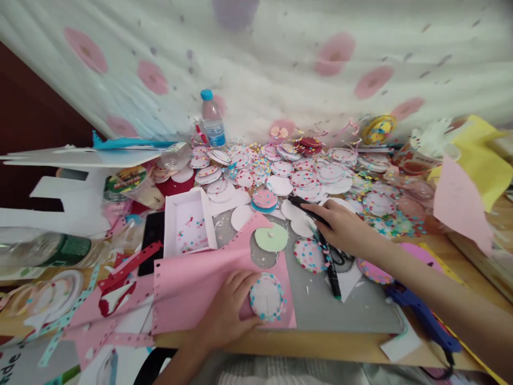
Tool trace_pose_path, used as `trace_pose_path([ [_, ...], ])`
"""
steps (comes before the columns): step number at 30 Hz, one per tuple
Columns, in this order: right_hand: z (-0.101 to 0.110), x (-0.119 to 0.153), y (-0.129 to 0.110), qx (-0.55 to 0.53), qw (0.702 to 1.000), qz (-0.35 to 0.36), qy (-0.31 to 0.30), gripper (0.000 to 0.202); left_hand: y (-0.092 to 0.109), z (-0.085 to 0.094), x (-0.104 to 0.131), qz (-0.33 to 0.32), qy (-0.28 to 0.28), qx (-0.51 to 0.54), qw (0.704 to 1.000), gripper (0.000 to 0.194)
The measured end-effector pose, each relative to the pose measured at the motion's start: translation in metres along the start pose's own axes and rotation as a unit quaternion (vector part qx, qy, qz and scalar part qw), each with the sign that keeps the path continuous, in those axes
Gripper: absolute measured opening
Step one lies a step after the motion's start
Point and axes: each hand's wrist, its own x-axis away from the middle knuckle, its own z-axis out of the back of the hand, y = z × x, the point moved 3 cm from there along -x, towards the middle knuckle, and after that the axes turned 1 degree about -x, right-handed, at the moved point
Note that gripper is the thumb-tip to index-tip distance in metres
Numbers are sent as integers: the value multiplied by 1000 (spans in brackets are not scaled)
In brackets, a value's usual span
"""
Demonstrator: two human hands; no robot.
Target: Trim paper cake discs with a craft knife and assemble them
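My left hand (229, 307) lies on a sheet of pink paper (192, 283), its fingers and thumb spread around the left edge of a white paper disc (266, 297) rimmed with small coloured dots. Across the grey mat (312, 310), my right hand (342, 225) is closed on a black marker (308, 210), whose far end rests near plain white discs. Below that hand lies another black marker (333, 275) with a green end, beside a dotted disc (306, 255). A pale green disc (271, 237) sits at the round cutout in the pink sheet.
Many decorated discs (306, 179) are heaped along the back. A white box (210, 230) with confetti and a dark phone (151, 243) stand left. A water bottle (213, 120) is upright behind. At right lie a blue glue gun (422, 315) and yellow paper (481, 160).
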Motion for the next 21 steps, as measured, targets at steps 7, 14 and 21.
trace_pose_path([
  [7,15,-7,19,-37,999,-25,21,43,-7,14,-9,-22,30,-14,999,74],
  [14,70,61,46,-35,988,-64,134,25,-9,12,-10,-32,19,-31,999,76],
  [21,68,104,58,-16,982,-129,136,24,-5,17,-3,-38,23,-59,997,97],
])
